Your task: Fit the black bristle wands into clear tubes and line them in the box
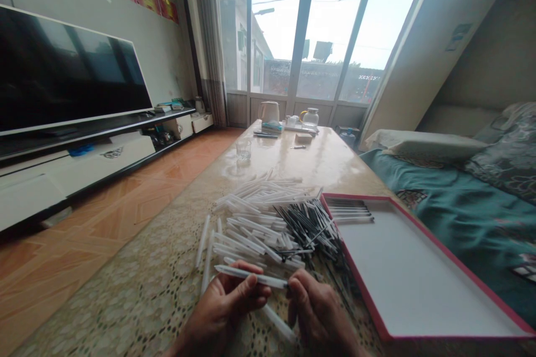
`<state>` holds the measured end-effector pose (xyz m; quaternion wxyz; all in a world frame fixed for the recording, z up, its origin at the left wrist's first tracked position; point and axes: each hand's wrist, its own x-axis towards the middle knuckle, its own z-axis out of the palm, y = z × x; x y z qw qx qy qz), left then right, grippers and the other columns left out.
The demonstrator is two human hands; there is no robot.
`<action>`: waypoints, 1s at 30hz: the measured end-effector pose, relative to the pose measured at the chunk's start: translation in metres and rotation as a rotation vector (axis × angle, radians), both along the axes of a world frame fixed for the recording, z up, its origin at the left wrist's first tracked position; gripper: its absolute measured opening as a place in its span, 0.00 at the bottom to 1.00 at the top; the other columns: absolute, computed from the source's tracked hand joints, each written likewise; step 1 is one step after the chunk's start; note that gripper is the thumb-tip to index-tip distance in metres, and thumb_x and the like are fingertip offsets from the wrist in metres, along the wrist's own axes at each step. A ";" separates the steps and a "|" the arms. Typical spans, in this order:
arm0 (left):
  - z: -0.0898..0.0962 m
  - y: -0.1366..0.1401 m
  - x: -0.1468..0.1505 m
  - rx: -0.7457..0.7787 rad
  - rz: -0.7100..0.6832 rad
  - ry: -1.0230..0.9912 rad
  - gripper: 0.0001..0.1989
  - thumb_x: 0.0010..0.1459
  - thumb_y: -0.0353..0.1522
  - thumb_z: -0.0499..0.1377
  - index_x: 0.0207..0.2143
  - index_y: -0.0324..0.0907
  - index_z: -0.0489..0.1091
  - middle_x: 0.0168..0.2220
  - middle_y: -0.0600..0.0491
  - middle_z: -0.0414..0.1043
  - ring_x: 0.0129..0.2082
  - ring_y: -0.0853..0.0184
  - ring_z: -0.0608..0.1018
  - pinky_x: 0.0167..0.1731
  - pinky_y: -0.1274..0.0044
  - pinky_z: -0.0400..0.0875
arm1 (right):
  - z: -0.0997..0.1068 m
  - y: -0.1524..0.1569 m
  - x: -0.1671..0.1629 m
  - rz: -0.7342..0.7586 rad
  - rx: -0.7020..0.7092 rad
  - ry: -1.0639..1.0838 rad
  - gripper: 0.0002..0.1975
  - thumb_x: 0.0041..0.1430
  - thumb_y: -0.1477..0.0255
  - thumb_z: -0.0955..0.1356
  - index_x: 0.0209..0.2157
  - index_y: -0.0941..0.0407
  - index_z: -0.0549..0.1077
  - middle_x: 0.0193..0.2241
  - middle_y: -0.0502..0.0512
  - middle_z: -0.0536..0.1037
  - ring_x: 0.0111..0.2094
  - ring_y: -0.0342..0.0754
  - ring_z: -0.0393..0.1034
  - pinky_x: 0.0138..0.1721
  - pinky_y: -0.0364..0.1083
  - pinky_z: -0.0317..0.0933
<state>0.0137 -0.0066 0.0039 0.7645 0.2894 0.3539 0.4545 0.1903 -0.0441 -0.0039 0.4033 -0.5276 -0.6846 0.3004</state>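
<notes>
My left hand [226, 304] and my right hand [316, 309] meet low over the table, both gripping one white pen [251, 276] held level between them. The right fingers pinch its dark tip end. Just beyond lies a heap of white pen barrels [255, 215] mixed with thin black refills [310, 228]. To the right sits a shallow white box with a red rim [360, 276]; a few finished pens [349, 211] lie in its far corner.
The long table [138, 290] has a lace-patterned cover. A glass [243, 149], kettle [269, 112] and jug [310, 117] stand at its far end. A TV [62, 72] on a low stand is left; a teal-covered sofa [460, 217] is right.
</notes>
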 end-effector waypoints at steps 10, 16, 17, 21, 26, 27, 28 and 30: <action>-0.002 0.001 0.000 0.020 0.005 0.023 0.11 0.42 0.32 0.71 0.28 0.37 0.75 0.22 0.50 0.79 0.24 0.67 0.78 0.26 0.79 0.70 | -0.005 0.000 -0.002 -0.024 0.000 -0.004 0.24 0.67 0.55 0.51 0.24 0.54 0.62 0.13 0.49 0.71 0.15 0.41 0.65 0.19 0.38 0.52; -0.001 0.000 -0.001 -0.012 0.002 0.012 0.11 0.42 0.31 0.71 0.29 0.38 0.75 0.23 0.51 0.79 0.25 0.68 0.78 0.29 0.79 0.71 | -0.005 0.000 -0.002 -0.028 0.004 -0.018 0.16 0.66 0.57 0.55 0.32 0.53 0.61 0.15 0.46 0.72 0.15 0.41 0.66 0.20 0.38 0.54; -0.001 0.000 -0.001 -0.005 0.001 0.020 0.11 0.42 0.31 0.71 0.29 0.38 0.75 0.23 0.51 0.79 0.24 0.68 0.78 0.28 0.79 0.71 | -0.005 0.000 -0.002 -0.017 0.000 -0.028 0.16 0.66 0.58 0.54 0.30 0.53 0.60 0.14 0.46 0.71 0.15 0.41 0.66 0.20 0.38 0.53; -0.001 0.000 0.000 0.022 0.000 0.016 0.10 0.43 0.31 0.71 0.29 0.38 0.75 0.23 0.50 0.79 0.24 0.68 0.78 0.26 0.80 0.70 | -0.006 0.000 -0.001 0.010 -0.004 -0.045 0.20 0.67 0.59 0.52 0.25 0.53 0.59 0.14 0.48 0.70 0.15 0.41 0.65 0.19 0.38 0.51; 0.000 0.000 0.000 -0.002 0.005 -0.003 0.09 0.44 0.30 0.70 0.29 0.38 0.75 0.23 0.51 0.79 0.25 0.69 0.78 0.28 0.80 0.71 | -0.006 0.000 -0.001 0.003 0.016 -0.026 0.14 0.66 0.59 0.54 0.33 0.53 0.60 0.16 0.47 0.71 0.16 0.42 0.66 0.20 0.38 0.53; 0.000 0.000 0.000 0.005 0.003 -0.001 0.10 0.44 0.31 0.70 0.29 0.38 0.75 0.23 0.51 0.79 0.24 0.69 0.78 0.28 0.80 0.71 | -0.006 0.000 -0.001 0.008 0.008 -0.031 0.14 0.67 0.59 0.53 0.33 0.53 0.60 0.15 0.47 0.71 0.16 0.42 0.66 0.20 0.38 0.52; 0.001 -0.001 0.000 0.012 -0.001 0.004 0.10 0.43 0.31 0.70 0.29 0.38 0.75 0.23 0.51 0.79 0.24 0.69 0.78 0.28 0.80 0.71 | -0.006 0.000 -0.001 0.013 -0.001 -0.040 0.16 0.67 0.60 0.53 0.31 0.53 0.59 0.15 0.47 0.71 0.16 0.42 0.66 0.20 0.39 0.52; 0.001 0.000 0.000 0.026 -0.011 0.017 0.10 0.43 0.31 0.70 0.28 0.38 0.75 0.23 0.51 0.79 0.24 0.68 0.78 0.27 0.79 0.71 | -0.006 0.000 -0.001 0.017 -0.015 -0.056 0.19 0.68 0.59 0.51 0.26 0.52 0.59 0.14 0.48 0.70 0.16 0.42 0.66 0.20 0.39 0.51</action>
